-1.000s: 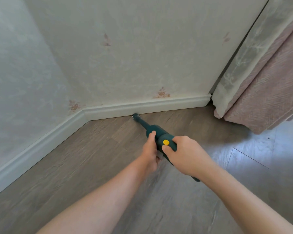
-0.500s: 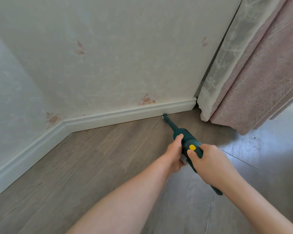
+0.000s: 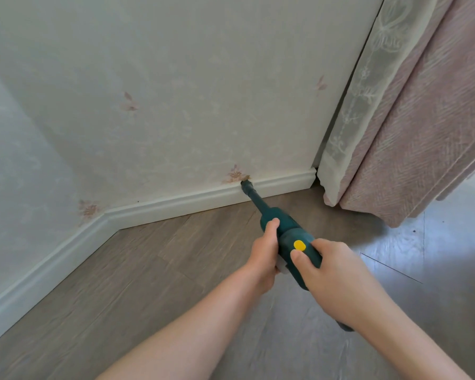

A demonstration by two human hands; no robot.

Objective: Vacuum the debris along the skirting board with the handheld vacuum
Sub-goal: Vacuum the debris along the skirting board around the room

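A dark green handheld vacuum (image 3: 287,233) with a yellow button points up and away from me. Its thin nozzle tip (image 3: 245,185) is raised to the top edge of the white skirting board (image 3: 192,201) on the far wall. My left hand (image 3: 265,252) grips the vacuum's body from the left side. My right hand (image 3: 332,272) holds the handle behind it, thumb lying just below the yellow button. No debris is plain to see at the nozzle.
The skirting board turns a corner (image 3: 107,218) at the left and runs toward me along the left wall. A pink curtain with a white lace layer (image 3: 395,133) hangs to the floor at right. Grey wood-look flooring (image 3: 148,283) fills the foreground.
The nozzle moved rightward along the skirting board, then lifted from the floor joint up to the board's top edge. Both hands kept their hold on the vacuum.
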